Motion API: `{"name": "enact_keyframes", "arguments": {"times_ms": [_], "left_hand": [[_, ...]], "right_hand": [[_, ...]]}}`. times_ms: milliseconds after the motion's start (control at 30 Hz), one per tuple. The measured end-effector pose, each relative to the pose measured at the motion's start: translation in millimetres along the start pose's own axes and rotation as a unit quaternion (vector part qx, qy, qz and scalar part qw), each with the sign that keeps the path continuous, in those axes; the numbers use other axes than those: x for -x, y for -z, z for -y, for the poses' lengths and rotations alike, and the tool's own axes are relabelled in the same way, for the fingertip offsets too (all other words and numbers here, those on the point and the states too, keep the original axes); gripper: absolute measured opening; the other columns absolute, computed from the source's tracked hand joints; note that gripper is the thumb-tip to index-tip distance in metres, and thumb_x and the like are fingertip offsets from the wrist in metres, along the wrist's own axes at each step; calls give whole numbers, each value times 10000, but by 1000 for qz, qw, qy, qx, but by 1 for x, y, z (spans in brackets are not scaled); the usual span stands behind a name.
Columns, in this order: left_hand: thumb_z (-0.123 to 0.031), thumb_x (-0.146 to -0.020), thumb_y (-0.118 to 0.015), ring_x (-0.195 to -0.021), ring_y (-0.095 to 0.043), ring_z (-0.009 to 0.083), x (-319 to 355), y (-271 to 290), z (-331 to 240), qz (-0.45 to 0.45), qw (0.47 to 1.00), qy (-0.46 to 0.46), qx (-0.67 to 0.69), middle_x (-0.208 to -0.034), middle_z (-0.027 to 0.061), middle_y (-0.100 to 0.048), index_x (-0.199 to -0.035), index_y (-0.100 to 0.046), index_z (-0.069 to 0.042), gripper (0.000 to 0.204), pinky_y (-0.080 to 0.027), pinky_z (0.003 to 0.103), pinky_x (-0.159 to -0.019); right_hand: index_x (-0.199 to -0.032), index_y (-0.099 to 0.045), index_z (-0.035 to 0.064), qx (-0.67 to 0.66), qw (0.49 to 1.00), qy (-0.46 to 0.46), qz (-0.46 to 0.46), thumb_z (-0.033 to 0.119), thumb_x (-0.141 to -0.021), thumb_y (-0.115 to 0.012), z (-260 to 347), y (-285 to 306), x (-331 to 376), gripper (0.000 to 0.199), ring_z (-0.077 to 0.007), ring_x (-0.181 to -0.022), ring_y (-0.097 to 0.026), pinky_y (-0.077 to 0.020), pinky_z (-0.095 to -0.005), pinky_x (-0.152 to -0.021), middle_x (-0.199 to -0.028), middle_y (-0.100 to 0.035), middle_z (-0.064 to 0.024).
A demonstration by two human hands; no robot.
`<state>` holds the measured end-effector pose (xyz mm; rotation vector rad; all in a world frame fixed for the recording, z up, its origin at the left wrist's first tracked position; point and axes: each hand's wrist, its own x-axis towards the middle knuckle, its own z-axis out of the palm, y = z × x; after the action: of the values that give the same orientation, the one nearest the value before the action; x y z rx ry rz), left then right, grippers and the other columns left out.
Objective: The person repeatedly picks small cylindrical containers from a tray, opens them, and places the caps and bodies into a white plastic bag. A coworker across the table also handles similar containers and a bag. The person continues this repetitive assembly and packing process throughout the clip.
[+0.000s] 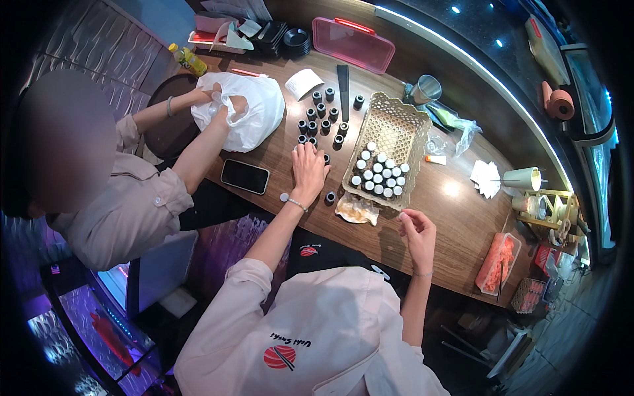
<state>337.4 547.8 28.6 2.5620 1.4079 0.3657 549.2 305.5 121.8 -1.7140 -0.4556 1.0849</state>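
Head view: sorting step. Left hand fingers spread flat on black bottles, frame centre; right hand pinched shut, contents unclear. Next: grip one bottle, move toward basket.

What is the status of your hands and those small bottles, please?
Left hand open, flat on small black bottles. Right hand loosely curled, apparently empty, beside woven basket. Black phone lies nearby.
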Motion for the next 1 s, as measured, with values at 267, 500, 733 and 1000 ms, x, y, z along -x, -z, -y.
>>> {"name": "enact_keyframes", "arguments": {"times_ms": [267, 500, 733, 1000], "left_hand": [[-272, -743, -903, -1046, -503, 299, 0, -13, 7, -22, 1000, -7, 5, -1048, 93, -555, -955, -756, -68, 329, -397, 443, -904], [-291, -793, -864, -1075, -530, 291, -1, 2, -1, -75, 995, -8, 61, -1071, 69, -609, -1024, -713, -79, 348, -401, 448, -930], [-221, -843, -838, -1043, -623, 261, -7, 51, -29, -105, 969, -21, 223, -1077, 63, -728, -1110, -685, -67, 344, -425, 423, -976], [-160, -896, -845, -956, -730, 249, -34, 130, -70, -191, 918, -49, 345, -1088, 138, -752, -1152, -682, -9, 339, -562, 370, -837]], "right_hand": [[-1140, -727, -23, -2, 1000, 7, -4, 121, -1017, -703, 1, -6, -3, 191, -72, -729, -630, -517, -234, -663, -940, -764, -71], [-1147, -723, -29, -7, 1000, 0, -2, 127, -1014, -712, 5, -7, -2, 205, -66, -753, -635, -506, -226, -671, -945, -761, -66], [-1155, -715, -42, -24, 1000, -3, 15, 125, -1011, -719, 8, -10, -2, 222, -55, -798, -645, -504, -213, -703, -958, -753, -50], [-1139, -739, -27, 10, 999, 39, 21, 97, -1023, -688, 39, -10, -6, 177, -77, -744, -630, -506, -238, -675, -920, -749, -46]]}}
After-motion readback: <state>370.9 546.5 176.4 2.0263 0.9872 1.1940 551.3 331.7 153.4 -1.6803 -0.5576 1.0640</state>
